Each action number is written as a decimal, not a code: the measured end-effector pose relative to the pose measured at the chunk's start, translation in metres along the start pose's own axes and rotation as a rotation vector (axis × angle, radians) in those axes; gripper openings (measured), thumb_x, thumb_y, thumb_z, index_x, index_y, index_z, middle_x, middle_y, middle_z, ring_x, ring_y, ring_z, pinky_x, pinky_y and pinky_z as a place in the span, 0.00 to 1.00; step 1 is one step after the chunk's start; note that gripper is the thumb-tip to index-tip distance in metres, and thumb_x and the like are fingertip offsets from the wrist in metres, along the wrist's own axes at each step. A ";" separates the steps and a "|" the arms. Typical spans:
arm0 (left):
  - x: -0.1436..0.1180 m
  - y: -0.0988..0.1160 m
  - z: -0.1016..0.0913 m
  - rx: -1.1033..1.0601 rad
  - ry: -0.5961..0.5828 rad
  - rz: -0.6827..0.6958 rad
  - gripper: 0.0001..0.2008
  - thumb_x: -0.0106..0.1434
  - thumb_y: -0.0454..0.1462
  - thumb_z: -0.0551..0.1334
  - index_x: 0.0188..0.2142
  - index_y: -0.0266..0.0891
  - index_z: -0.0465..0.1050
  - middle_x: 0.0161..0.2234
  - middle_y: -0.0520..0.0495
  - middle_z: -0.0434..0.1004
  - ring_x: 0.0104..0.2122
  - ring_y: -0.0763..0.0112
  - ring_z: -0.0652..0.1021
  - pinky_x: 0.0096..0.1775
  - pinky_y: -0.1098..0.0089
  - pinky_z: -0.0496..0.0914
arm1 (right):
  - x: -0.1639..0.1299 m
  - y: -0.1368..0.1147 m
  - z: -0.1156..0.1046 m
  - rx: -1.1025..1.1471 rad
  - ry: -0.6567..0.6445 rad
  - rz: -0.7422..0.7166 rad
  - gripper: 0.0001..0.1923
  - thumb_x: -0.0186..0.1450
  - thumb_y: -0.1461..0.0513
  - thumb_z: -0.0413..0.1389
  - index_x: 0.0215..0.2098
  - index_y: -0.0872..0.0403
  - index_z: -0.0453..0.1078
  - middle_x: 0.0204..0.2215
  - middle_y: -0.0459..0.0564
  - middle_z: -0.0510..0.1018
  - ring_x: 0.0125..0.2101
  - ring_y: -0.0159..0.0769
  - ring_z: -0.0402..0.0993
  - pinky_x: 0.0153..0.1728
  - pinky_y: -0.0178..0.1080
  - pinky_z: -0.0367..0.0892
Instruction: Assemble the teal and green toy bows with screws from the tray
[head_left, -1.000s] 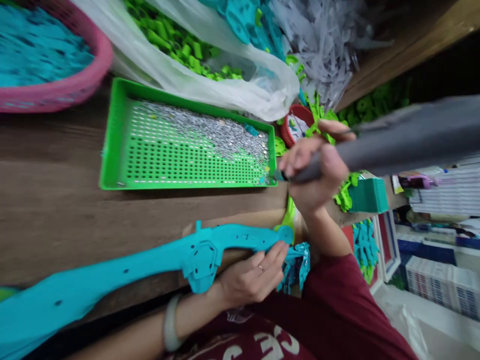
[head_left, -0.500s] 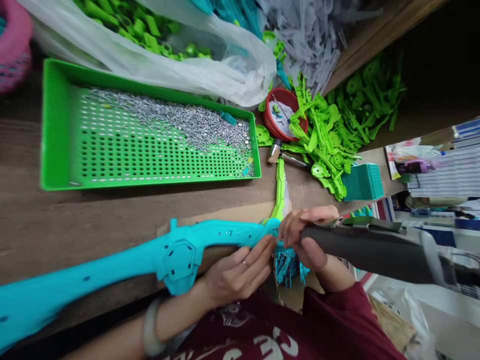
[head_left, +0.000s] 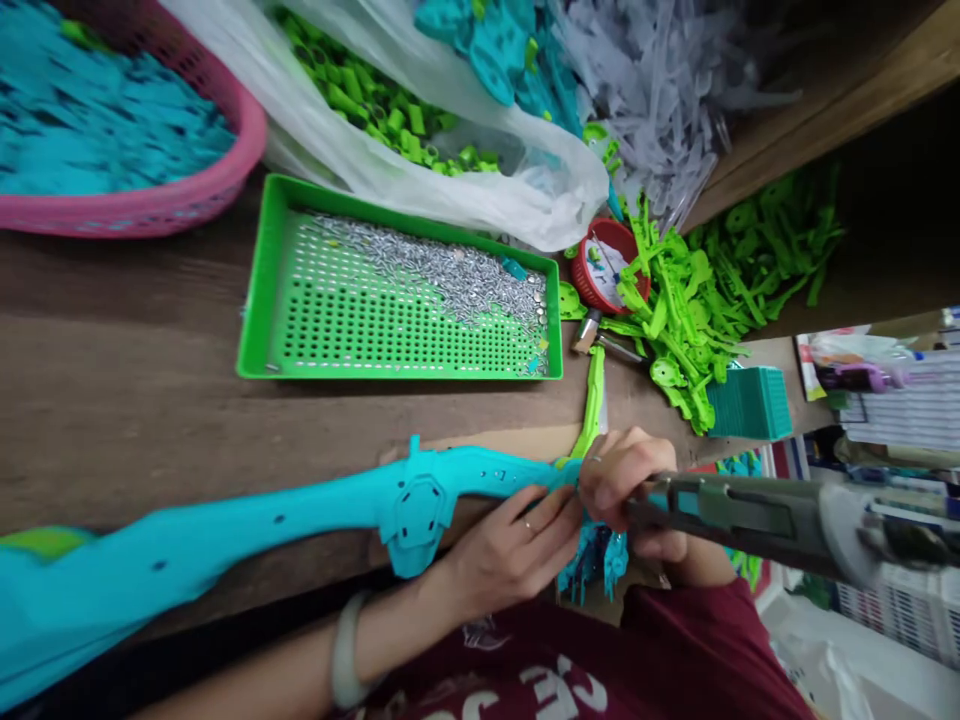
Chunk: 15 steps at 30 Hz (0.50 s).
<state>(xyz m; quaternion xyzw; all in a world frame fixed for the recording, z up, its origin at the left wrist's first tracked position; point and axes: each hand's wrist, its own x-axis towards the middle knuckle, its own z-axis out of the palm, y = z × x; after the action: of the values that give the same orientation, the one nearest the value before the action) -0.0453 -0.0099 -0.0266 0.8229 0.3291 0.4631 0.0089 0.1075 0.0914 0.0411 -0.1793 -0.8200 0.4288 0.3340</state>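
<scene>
A long turquoise plastic toy part [head_left: 330, 510] with a hexagonal panel lies along the front of the bench, its right end between my hands. My left hand [head_left: 517, 545] wears a ring and holds that narrow end, fingers pressed along its lower edge. Just to the right, my right hand [head_left: 634, 475] is closed around the front of a dark grey electric screwdriver [head_left: 757, 510], held nearly level. My fingers hide the tool's tip. Below my hands hang several small turquoise pieces [head_left: 592, 560]. A green plastic part [head_left: 592, 405] lies just behind the joint.
A green perforated tray [head_left: 360, 375] holds many screws. Behind it are a white plastic bag [head_left: 480, 190] of green pieces and a pink basket [head_left: 251, 130] of turquoise parts. A red basket [head_left: 581, 275], a brush [head_left: 589, 330] and piled green parts [head_left: 682, 300] stand rightward.
The view has shifted, bringing the pink basket further in. The screwdriver has rolled in my right hand, showing a different side. My left hand keeps its hold on the turquoise part.
</scene>
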 end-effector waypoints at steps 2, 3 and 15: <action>0.000 -0.001 -0.001 -0.008 -0.013 0.014 0.12 0.72 0.31 0.55 0.44 0.34 0.78 0.48 0.41 0.82 0.51 0.60 0.79 0.49 0.60 0.72 | 0.000 -0.006 0.004 0.136 0.040 -0.120 0.13 0.65 0.53 0.60 0.44 0.49 0.69 0.12 0.32 0.64 0.10 0.25 0.63 0.15 0.27 0.66; 0.000 -0.001 -0.001 -0.008 -0.015 0.018 0.12 0.72 0.32 0.55 0.44 0.33 0.78 0.48 0.40 0.82 0.52 0.60 0.79 0.49 0.60 0.72 | -0.002 -0.012 0.006 0.166 0.082 -0.157 0.13 0.66 0.55 0.59 0.47 0.51 0.68 0.13 0.32 0.65 0.10 0.25 0.64 0.15 0.27 0.67; -0.003 -0.001 0.000 -0.009 -0.023 0.027 0.13 0.71 0.30 0.55 0.45 0.31 0.79 0.50 0.37 0.82 0.53 0.58 0.80 0.59 0.58 0.70 | -0.017 -0.027 0.011 0.030 0.229 -0.023 0.12 0.68 0.56 0.55 0.47 0.49 0.60 0.15 0.32 0.62 0.12 0.26 0.64 0.19 0.29 0.69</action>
<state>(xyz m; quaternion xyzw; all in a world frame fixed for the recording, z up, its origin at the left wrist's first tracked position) -0.0465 -0.0110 -0.0292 0.8325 0.3157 0.4551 0.0100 0.1117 0.0604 0.0522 -0.2126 -0.7720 0.4140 0.4329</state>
